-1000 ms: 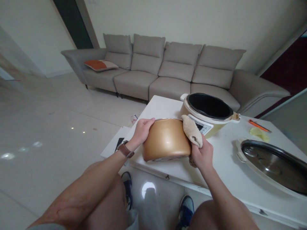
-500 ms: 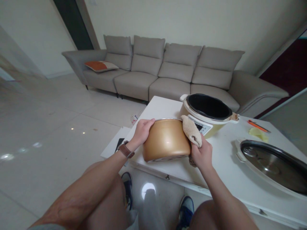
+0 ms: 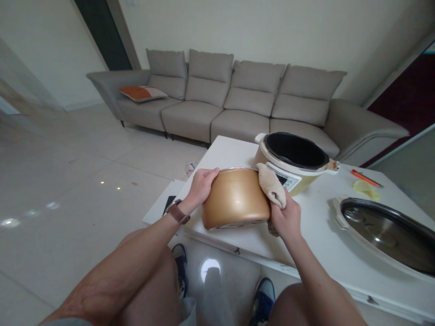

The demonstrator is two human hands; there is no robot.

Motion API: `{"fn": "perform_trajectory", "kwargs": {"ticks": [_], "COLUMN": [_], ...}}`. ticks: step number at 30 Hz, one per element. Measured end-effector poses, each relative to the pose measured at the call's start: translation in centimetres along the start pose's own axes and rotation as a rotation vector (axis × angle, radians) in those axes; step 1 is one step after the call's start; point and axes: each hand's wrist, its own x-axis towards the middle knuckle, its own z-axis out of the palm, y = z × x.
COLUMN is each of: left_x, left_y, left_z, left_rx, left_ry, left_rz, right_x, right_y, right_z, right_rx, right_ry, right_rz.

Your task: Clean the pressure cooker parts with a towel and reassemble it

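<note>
In the head view, we have our left hand [image 3: 201, 186] clamped on the gold, cylindrical metal pot [image 3: 236, 197] and our right hand [image 3: 288, 216] closed around a beige, fuzzy cloth [image 3: 272, 184] against it, the tilted pot between them, front-left of the open white-and-gold cooker [image 3: 307, 183].

Through my head-camera feed I see everything in dim, soft, greyish light. The glossy floor [image 3: 84, 167] mirrors several bright spots, the largest low in the middle. Pale glints sit on the gold pot [image 3: 236, 199] and the lid [image 3: 387, 235], whose soft shadow falls on the white table [image 3: 312, 231]. Wide-angle distortion stretches the edges; the far left looks smeared.
</note>
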Motion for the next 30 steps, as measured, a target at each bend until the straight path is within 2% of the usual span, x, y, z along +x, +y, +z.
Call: {"fn": "perform_trajectory", "kwargs": {"ticks": [20, 22, 25, 28, 30], "left_x": [0.0, 0.1, 0.1, 0.2, 0.2], "left_y": [0.0, 0.0, -0.2, -0.2, -0.2], "left_z": [0.0, 0.0, -0.1, -0.2, -0.3], "left_rx": [0.029, 0.032, 0.05, 0.07, 0.073], "left_ry": [0.019, 0.024, 0.033, 0.032, 0.023], "left_rz": [0.019, 0.009, -0.012, -0.026, -0.031], "right_x": [-0.1, -0.3, -0.5, -0.6, -0.5], "right_y": [0.2, 0.2, -0.5, -1.7, -2.1], "right_z": [0.2, 0.1, -0.5, -1.4, -1.8], "right_rx": [-0.011, -0.025, -0.029, -0.021, -0.001], "right_ry": [0.0, 0.015, 0.03, -0.012, -0.044], "right_rz": [-0.025, -0.103, -0.331, -0.588, -0.674]}}
